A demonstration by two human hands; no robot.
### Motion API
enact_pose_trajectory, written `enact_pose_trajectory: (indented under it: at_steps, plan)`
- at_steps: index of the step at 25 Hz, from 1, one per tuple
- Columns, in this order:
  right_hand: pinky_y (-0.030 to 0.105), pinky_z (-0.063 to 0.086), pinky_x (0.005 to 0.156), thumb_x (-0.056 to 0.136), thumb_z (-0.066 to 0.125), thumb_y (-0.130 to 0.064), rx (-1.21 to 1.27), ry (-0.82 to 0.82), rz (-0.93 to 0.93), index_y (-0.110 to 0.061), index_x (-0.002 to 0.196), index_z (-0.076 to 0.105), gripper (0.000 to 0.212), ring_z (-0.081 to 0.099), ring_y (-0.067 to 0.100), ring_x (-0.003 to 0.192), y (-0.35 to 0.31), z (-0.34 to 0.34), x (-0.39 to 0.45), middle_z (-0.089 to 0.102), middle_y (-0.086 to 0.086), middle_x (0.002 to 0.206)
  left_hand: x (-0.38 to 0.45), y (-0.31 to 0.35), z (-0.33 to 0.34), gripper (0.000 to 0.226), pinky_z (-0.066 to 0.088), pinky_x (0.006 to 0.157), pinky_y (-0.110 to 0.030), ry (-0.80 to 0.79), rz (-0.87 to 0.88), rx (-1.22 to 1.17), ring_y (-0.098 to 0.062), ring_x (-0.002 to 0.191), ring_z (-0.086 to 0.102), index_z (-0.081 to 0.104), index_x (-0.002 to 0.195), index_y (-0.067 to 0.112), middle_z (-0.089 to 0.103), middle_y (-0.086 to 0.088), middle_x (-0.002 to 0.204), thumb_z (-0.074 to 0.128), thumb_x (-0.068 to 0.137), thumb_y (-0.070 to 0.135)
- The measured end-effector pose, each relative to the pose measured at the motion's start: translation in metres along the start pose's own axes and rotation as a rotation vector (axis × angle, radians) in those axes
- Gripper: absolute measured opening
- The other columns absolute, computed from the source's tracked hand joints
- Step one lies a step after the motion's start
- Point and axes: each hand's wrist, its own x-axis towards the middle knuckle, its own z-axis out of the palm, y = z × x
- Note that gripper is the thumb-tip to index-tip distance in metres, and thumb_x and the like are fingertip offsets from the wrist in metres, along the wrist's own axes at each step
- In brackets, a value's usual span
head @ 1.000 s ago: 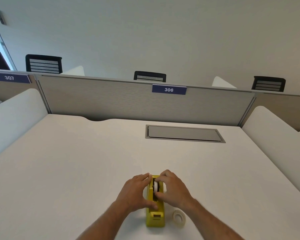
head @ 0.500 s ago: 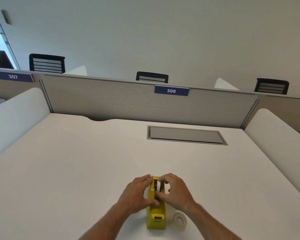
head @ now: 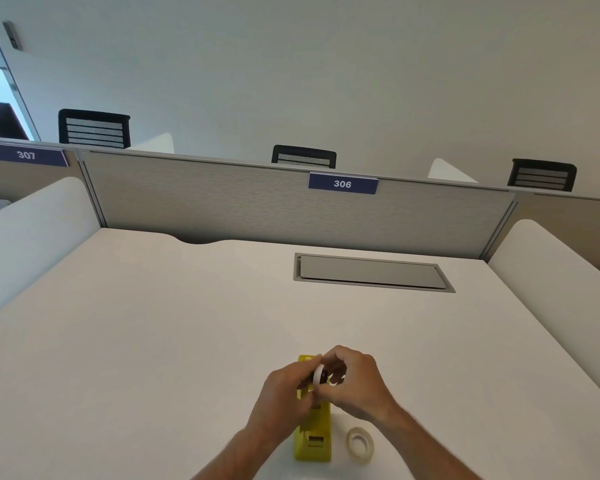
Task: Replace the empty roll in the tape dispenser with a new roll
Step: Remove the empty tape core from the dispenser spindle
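A yellow tape dispenser [head: 313, 441] stands on the white desk [head: 153, 341] near its front edge. Above its roll slot both hands pinch a thin white ring, the empty roll [head: 317, 374], with a dark hub showing inside it. My left hand [head: 284, 400] grips the ring from the left and partly covers the dispenser's side. My right hand [head: 357, 382] holds the ring from the right. A new roll of clear tape [head: 360, 445] lies flat on the desk just right of the dispenser's front end.
A grey cable hatch [head: 371, 273] is set into the desk further back. A grey partition [head: 257, 202] with a "306" label closes the far edge, and white side dividers [head: 32, 230] flank the desk. Black chair backs show beyond.
The white ring has risen out of the dispenser's slot between both hands. The left hand left the dispenser's side and joined the right hand on the ring.
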Motion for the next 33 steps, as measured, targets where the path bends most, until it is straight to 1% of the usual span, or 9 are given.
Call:
enact_pose_trajectory:
  at_steps: [2,4,6,9,12,16,19,24,33]
  plan:
    - [0.021,0.058,0.063,0.050,0.089,-0.032,0.071,-0.027,0.026,-0.028,0.086,0.073,0.039,0.068,0.009,0.070,-0.003,-0.004,-0.003,0.074,-0.007,0.077,-0.002,-0.001,0.000,0.057,0.059,0.086,-0.030,0.031,-0.069,-0.117,-0.003,0.096,0.070,0.064,0.128,0.029,0.075,0.012,0.107,0.073,0.079,0.000]
    - [0.029,0.061,0.074,0.058,0.094,-0.025,0.228,-0.111,0.086,-0.023,0.093,0.076,0.039,0.072,0.013,0.080,-0.001,-0.009,-0.004,0.076,-0.002,0.087,-0.002,-0.001,-0.002,0.054,0.061,0.083,-0.032,-0.013,-0.116,-0.220,-0.008,0.092,0.073,0.067,0.124,0.032,0.077,0.010,0.102,0.076,0.080,0.002]
    - [0.044,0.061,0.083,0.070,0.089,-0.015,0.400,-0.208,0.126,-0.016,0.099,0.077,0.031,0.072,0.026,0.092,0.002,-0.014,-0.005,0.076,0.010,0.099,-0.002,0.000,-0.004,0.052,0.061,0.080,-0.029,-0.062,-0.119,-0.273,-0.012,0.091,0.074,0.070,0.117,0.038,0.078,0.010,0.099,0.076,0.079,0.004]
    - [0.050,0.061,0.082,0.076,0.083,-0.006,0.497,-0.222,0.152,-0.011,0.100,0.077,0.025,0.070,0.034,0.096,0.004,-0.017,-0.009,0.074,0.018,0.103,-0.002,0.001,-0.007,0.066,0.059,0.082,-0.025,-0.104,-0.153,-0.303,-0.010,0.094,0.073,0.067,0.110,0.055,0.076,0.016,0.101,0.075,0.075,-0.001]
    - [0.044,0.062,0.077,0.075,0.083,-0.005,0.526,-0.201,0.178,-0.013,0.099,0.078,0.026,0.071,0.032,0.093,0.004,-0.017,-0.011,0.075,0.016,0.101,-0.003,-0.002,-0.009,0.069,0.057,0.086,-0.024,-0.125,-0.168,-0.299,-0.008,0.097,0.072,0.063,0.108,0.062,0.075,0.019,0.103,0.073,0.076,0.002]
    - [0.032,0.060,0.070,0.073,0.085,-0.007,0.522,-0.215,0.175,-0.014,0.096,0.079,0.025,0.073,0.025,0.087,0.003,-0.017,-0.010,0.077,0.011,0.096,-0.002,0.002,-0.012,0.042,0.059,0.085,-0.031,-0.130,-0.134,-0.358,-0.016,0.097,0.073,0.072,0.113,0.040,0.078,0.008,0.102,0.077,0.081,0.014]
    - [0.028,0.059,0.067,0.072,0.084,-0.008,0.548,-0.208,0.174,-0.013,0.094,0.079,0.023,0.074,0.022,0.084,0.003,-0.016,-0.010,0.078,0.012,0.093,0.000,0.006,-0.015,0.033,0.060,0.085,-0.035,-0.152,-0.136,-0.396,-0.019,0.096,0.074,0.074,0.112,0.031,0.078,0.003,0.101,0.081,0.081,0.020]
    - [0.027,0.057,0.063,0.068,0.086,-0.006,0.572,-0.191,0.164,-0.008,0.090,0.079,0.023,0.072,0.021,0.076,0.005,-0.014,-0.011,0.077,0.013,0.084,0.002,0.007,-0.017,0.029,0.060,0.086,-0.040,-0.172,-0.152,-0.365,-0.021,0.095,0.074,0.077,0.107,0.026,0.078,0.002,0.099,0.082,0.079,0.020]
    - [0.026,0.057,0.059,0.067,0.087,-0.002,0.578,-0.112,0.147,-0.007,0.084,0.080,0.018,0.071,0.019,0.068,0.006,-0.007,-0.017,0.077,0.010,0.076,0.008,0.008,-0.020,0.028,0.061,0.083,-0.037,-0.225,-0.148,-0.326,-0.018,0.091,0.074,0.078,0.102,0.029,0.079,0.005,0.095,0.085,0.075,0.028]
